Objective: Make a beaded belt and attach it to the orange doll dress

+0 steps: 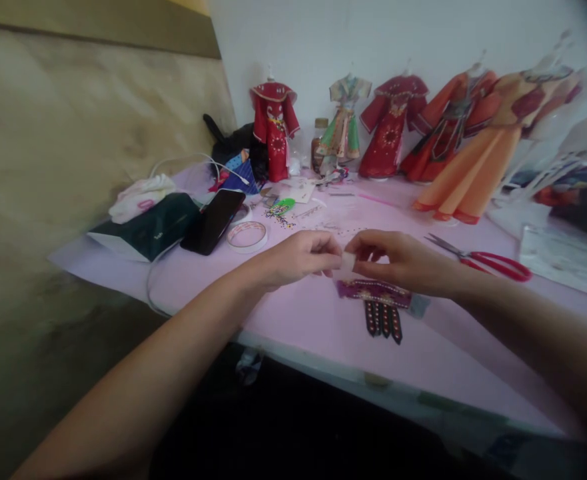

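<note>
Between the fingertips of both hands is a small whitish piece (348, 261), perhaps tape or paper; its exact kind is too small to make out. My left hand (307, 257) pinches its left side, and my right hand (396, 259) pinches its right side. Just below them on the table lies a purple beaded fabric band (373, 292), partly covered by my right hand. Several black strips with red studs (383, 321) hang down from the band's lower edge. Red-handled scissors (488, 260) lie partly open to the right of my right hand.
A roll of tape (246, 236), a black phone (213, 221) and a dark green box (158, 223) are at the left. Loose beads (286, 212) lie behind my hands. Small dresses on stands, including a red one (276, 133) and an orange one (478, 160), line the wall.
</note>
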A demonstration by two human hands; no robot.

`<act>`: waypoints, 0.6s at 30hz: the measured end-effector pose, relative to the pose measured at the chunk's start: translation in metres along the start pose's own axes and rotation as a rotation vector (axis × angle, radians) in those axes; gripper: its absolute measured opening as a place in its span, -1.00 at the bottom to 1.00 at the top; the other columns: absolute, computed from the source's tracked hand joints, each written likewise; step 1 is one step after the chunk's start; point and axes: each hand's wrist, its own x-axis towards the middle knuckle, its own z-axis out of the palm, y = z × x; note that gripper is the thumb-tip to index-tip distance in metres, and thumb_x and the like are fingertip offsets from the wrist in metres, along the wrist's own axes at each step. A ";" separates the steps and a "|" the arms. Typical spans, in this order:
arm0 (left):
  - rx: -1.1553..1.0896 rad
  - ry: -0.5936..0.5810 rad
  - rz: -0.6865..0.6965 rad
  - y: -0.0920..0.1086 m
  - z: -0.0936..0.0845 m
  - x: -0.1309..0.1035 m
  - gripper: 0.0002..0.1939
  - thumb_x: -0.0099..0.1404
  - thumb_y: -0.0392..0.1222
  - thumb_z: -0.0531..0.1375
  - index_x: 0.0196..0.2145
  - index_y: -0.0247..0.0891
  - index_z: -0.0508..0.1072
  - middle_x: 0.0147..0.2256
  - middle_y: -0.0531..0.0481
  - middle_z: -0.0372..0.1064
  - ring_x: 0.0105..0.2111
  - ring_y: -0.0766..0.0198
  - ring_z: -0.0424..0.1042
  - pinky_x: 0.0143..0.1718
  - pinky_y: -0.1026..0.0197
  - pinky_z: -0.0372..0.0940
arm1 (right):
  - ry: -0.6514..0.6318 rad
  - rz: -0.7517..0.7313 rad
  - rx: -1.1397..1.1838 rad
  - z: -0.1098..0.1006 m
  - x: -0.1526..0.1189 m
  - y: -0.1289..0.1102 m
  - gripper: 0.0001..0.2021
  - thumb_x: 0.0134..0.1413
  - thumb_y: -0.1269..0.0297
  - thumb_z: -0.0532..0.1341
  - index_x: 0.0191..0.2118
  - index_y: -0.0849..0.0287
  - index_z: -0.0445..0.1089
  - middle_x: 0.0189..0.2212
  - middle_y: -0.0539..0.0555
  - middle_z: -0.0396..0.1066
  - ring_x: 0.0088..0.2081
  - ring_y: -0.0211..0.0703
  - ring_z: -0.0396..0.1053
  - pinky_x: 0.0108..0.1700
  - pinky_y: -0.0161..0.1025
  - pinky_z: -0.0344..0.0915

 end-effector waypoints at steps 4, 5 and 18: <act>0.007 -0.026 -0.014 -0.007 0.003 0.003 -0.89 0.20 -0.19 0.26 -0.35 -0.28 0.45 -0.40 0.04 0.39 -0.37 0.29 0.38 -0.27 0.19 0.26 | -0.084 0.009 0.305 -0.007 -0.009 0.005 -0.84 0.23 0.30 0.20 -0.09 0.16 0.41 -0.31 0.04 0.42 -0.34 -0.20 0.35 -0.35 -0.27 0.30; 0.019 -0.031 -0.014 -0.009 0.005 0.004 -0.89 0.20 -0.20 0.26 -0.36 -0.28 0.45 -0.41 0.04 0.38 -0.37 0.29 0.37 -0.28 0.19 0.25 | -0.097 0.019 0.332 -0.007 -0.010 0.006 -0.84 0.24 0.29 0.21 -0.09 0.16 0.41 -0.32 0.03 0.42 -0.35 -0.20 0.35 -0.36 -0.28 0.29; 0.092 -0.052 -0.060 -0.006 0.013 0.004 -0.93 0.26 -0.24 0.24 -0.30 -0.29 0.48 -0.39 0.04 0.44 -0.39 0.32 0.40 -0.29 0.23 0.29 | -0.041 0.150 0.362 0.004 -0.010 0.012 -0.86 0.20 0.24 0.26 -0.36 0.15 0.37 -0.54 -0.06 0.34 -0.52 -0.32 0.23 -0.51 -0.33 0.15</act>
